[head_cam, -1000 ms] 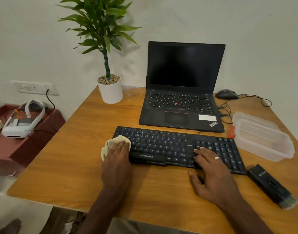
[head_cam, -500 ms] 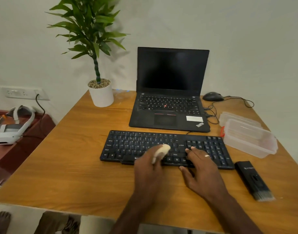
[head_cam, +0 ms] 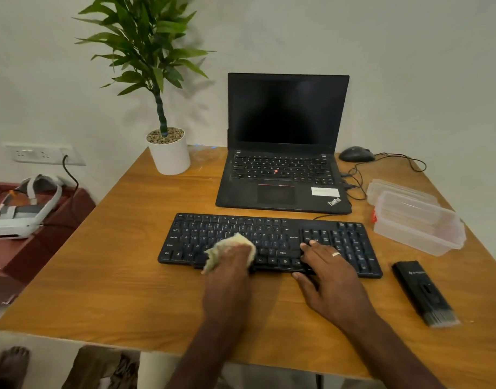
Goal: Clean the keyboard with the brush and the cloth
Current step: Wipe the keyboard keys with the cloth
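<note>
A black keyboard lies across the middle of the wooden table. My left hand presses a crumpled pale yellow cloth onto the lower keys left of the keyboard's middle. My right hand rests flat on the keyboard's lower right part, fingers spread, holding nothing. A black brush with pale bristles toward me lies on the table to the right of the keyboard, untouched.
An open black laptop stands behind the keyboard. A potted plant is at the back left, a mouse with cables at the back right. Clear plastic containers sit right of the keyboard. A white headset lies on a side stand.
My left hand swept the cloth from the keyboard's left end toward its middle, then back a little leftward. My right hand stayed on the keyboard's right part. The view shifted.
</note>
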Tool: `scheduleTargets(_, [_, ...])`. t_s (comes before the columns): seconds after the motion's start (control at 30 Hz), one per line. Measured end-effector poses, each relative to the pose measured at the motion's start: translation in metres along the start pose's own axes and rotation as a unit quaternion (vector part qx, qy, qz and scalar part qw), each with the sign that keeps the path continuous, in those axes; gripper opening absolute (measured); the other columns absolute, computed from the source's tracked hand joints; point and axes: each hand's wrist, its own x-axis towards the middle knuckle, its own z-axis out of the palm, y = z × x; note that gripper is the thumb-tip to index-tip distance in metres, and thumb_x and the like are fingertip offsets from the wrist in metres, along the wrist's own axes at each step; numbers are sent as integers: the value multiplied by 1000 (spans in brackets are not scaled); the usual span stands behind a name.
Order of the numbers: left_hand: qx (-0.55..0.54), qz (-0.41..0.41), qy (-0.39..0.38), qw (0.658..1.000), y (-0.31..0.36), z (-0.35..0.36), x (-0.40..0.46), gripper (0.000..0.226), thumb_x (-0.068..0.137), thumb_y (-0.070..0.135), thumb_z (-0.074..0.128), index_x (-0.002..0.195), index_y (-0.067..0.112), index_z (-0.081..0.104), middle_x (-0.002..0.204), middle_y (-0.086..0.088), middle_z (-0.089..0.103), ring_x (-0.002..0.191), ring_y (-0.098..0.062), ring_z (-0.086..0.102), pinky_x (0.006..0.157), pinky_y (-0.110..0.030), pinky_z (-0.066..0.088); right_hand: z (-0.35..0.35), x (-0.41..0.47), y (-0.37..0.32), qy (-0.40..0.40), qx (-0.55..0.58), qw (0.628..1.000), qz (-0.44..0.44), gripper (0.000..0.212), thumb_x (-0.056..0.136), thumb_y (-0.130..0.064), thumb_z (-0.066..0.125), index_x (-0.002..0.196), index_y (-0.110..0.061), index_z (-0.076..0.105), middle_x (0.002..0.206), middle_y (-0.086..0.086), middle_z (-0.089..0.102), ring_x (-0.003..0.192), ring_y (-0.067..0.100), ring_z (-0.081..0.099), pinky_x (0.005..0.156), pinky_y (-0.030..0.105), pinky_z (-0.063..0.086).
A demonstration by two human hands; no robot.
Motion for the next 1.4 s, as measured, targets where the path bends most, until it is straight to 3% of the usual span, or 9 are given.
scheduleTargets(0.1, [-53,81,-46,994,34,25,-7,40,80,3,56,112,21,71,107,0,75,92,-13,70,75,-22,55,0,0,3,-19,21,1000,7,48,81,-38,80,122,-16,67,125,6,69,118,25,64,99,34,43])
scheduleTargets(0.23, [-294,-60,-59,952,47,19,2,34,95,7,61,115,33,69,106,20,72,98,5,65,88,-18,53,-2,-1,3,-37,74,996,21,49,90,-42,69,133,-20,58,136,2,62,128,20,55,108,36,47])
scheduleTargets(0.4, [-451,-309,89,833,11,-16,21,23,97,14,61,104,32,72,100,4,74,94,-19,72,73,-41,62,4,-3,-19,-30,71,996,40,54,88,-42,73,134,-17,60,139,3,60,131,23,55,103,28,33])
scheduleTargets(0.6, [-196,-173,281,923,-28,-53,30,30,97,2,56,126,2,64,120,-16,68,108,-25,64,84,-3,45,8,6,-29,-42,122,991,44,58,98,-49,55,149,-28,39,159,-9,35,148,10,25,116,24,19])
scheduleTargets(0.8, [-70,-60,-27,995,-18,-8,3,47,93,-3,58,135,18,60,136,-8,62,127,-22,55,107,-33,40,-13,-13,15,-31,54,998,16,56,85,-67,59,132,-37,56,151,-15,44,146,4,24,124,46,3])
scheduleTargets(1.0, [96,65,-3,993,2,23,-4,58,63,-15,78,118,2,69,119,-18,70,112,-37,67,96,-52,42,-23,-19,50,-49,119,989,77,68,91,-51,65,151,-34,37,161,-16,11,150,3,3,121,31,13])
scheduleTargets(1.13, [49,156,-75,984,37,40,-7,58,59,5,87,115,11,72,117,-10,72,111,-28,69,98,-39,39,-11,-14,41,-56,122,988,80,69,94,-47,64,153,-34,32,166,-8,10,150,2,-2,116,24,9])
scheduleTargets(1.27, [-116,64,-123,983,49,44,1,49,86,-4,63,131,16,63,134,-3,64,129,-15,56,115,-35,37,-7,-14,41,-56,115,989,79,67,95,-47,61,154,-31,32,167,-4,11,152,6,-2,117,24,9])
scheduleTargets(1.4, [-293,-53,-61,953,50,23,18,35,100,11,55,124,36,60,121,15,63,105,14,58,87,-10,50,-6,-15,40,-52,111,990,71,67,96,-52,57,154,-32,31,167,-3,12,154,8,0,122,29,14])
